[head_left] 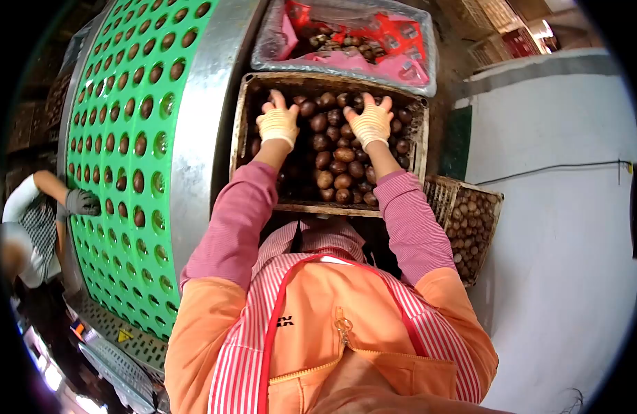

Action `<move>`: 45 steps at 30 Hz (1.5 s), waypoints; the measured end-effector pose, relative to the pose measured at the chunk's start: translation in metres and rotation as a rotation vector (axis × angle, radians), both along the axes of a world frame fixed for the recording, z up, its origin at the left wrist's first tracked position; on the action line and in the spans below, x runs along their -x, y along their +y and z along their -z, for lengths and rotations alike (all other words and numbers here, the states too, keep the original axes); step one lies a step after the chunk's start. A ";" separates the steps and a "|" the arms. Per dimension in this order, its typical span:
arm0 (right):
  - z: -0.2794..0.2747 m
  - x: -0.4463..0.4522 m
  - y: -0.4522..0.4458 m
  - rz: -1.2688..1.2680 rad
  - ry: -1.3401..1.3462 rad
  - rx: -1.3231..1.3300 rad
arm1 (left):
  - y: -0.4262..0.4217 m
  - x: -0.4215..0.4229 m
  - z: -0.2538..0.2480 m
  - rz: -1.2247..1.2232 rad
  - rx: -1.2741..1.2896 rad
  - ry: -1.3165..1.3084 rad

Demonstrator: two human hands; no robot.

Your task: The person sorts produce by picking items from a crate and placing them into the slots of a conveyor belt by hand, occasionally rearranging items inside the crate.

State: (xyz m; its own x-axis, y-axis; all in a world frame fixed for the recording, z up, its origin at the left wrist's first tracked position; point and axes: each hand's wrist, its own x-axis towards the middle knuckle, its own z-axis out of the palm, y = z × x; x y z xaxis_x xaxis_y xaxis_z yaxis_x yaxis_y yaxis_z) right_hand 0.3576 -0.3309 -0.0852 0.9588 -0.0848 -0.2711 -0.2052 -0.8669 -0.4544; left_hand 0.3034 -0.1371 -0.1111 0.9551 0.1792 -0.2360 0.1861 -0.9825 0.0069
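Note:
Both of my hands reach into a worn plastic crate [420, 148] of dark brown, round fruits [341, 155] that look like passion fruit. My left hand [278, 123], in a pale yellow fingerless glove, lies over the fruits near the crate's far left corner, its fingers spread. Gloved the same way, my right hand [371, 123] rests on the fruits toward the far right, fingers apart. Neither hand visibly grips a fruit, though the undersides of both are hidden.
Left of me is a metal-edged machine with a green panel [149, 200] of fruit-filled cups. A co-worker's gloved hand [82, 202] touches its far side. Beyond my crate sits a plastic-lined bin [429, 58]. Another fruit crate [482, 238] stands right, by a pale wall [553, 276].

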 end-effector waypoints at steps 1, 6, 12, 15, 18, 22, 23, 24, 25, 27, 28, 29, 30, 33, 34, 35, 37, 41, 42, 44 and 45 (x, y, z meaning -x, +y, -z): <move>0.006 -0.003 0.000 0.017 -0.012 -0.002 | 0.000 -0.007 0.001 -0.028 -0.021 0.049; 0.032 -0.007 -0.026 -0.126 0.080 0.034 | 0.021 0.004 -0.009 -0.024 0.234 0.250; 0.016 -0.001 -0.012 -0.266 0.208 0.254 | 0.001 0.049 -0.001 -0.091 0.359 0.047; 0.019 0.013 -0.004 -0.288 0.140 0.236 | 0.016 0.068 0.005 -0.254 0.764 -0.129; 0.038 0.023 -0.016 -0.334 0.051 0.111 | 0.049 0.100 -0.026 -0.242 0.988 -0.545; 0.031 0.050 -0.008 -0.252 -0.023 -0.007 | 0.144 0.135 -0.075 -0.615 1.212 -0.963; 0.030 0.056 -0.005 -0.239 -0.049 -0.038 | 0.173 0.136 -0.070 -0.682 1.206 -1.094; 0.031 0.062 -0.004 -0.189 -0.028 -0.208 | 0.201 0.139 -0.065 -0.733 1.127 -0.962; 0.035 0.066 -0.003 -0.139 -0.007 -0.379 | 0.225 0.143 -0.059 -0.779 1.046 -0.830; 0.030 0.077 0.000 -0.026 0.046 -0.641 | 0.253 0.149 -0.049 -0.829 0.655 -0.565; 0.020 0.087 0.006 0.037 0.080 -0.732 | 0.255 0.150 -0.066 -0.814 0.602 -0.459; 0.009 0.097 0.013 0.107 0.107 -0.825 | 0.260 0.140 -0.082 -0.808 0.529 -0.405; -0.002 0.105 0.018 0.145 0.142 -0.873 | 0.261 0.127 -0.096 -0.802 0.456 -0.350; -0.006 0.118 0.024 0.060 0.224 -0.971 | 0.278 0.091 -0.083 -0.715 0.307 -0.211; -0.018 0.126 0.033 0.069 0.235 -0.970 | 0.283 0.083 -0.077 -0.681 0.276 -0.152; -0.026 0.135 0.039 0.141 0.236 -0.964 | 0.286 0.078 -0.070 -0.646 0.245 -0.094; -0.030 0.141 0.043 0.073 0.303 -1.065 | 0.284 0.088 -0.072 -0.605 0.253 -0.262; -0.048 0.156 0.057 -0.023 0.384 -1.127 | 0.269 0.173 -0.050 -0.484 0.195 -0.677; -0.054 0.157 0.065 -0.051 0.399 -1.143 | 0.264 0.195 -0.044 -0.517 0.151 -0.626; -0.056 0.154 0.082 -0.179 0.414 -1.095 | 0.257 0.233 -0.012 -0.540 0.047 -0.560; -0.064 0.155 0.100 -0.299 0.386 -1.028 | 0.260 0.243 0.002 -0.598 0.187 -0.581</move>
